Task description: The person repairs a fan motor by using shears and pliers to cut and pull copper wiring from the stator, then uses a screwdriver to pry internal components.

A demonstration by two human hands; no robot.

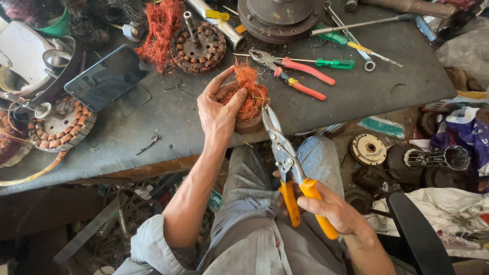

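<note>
The left hand (pixel 220 104) reaches forward from a bare, nearly straight forearm, its sleeve bunched at the elbow, and wraps over a small round stator (pixel 249 109) that sits at the near edge of the dark surface (pixel 168 122). The thumb lies across the top of the tangle of orange copper wire (pixel 248 86) that sprouts from the stator, the index finger points up and away beside it, and the other fingers curl round the left side — a firm grip, not a flat palm. The right hand (pixel 326 206) is held low over the lap, wrist bent inward, fingers closed round the yellow handles of a pair of snips (pixel 285 158). The snips slant up and to the left, and their steel blades reach the stator's right side, just beside the wire; whether the tips bite into it cannot be told. Farther back on the surface lie red-handled pliers (pixel 298 76), a green screwdriver (pixel 331 63), a larger stator (pixel 198 46) with a loose heap of orange wire next to it, and a dark phone (pixel 107 76) — all well apart from both hands.
</note>
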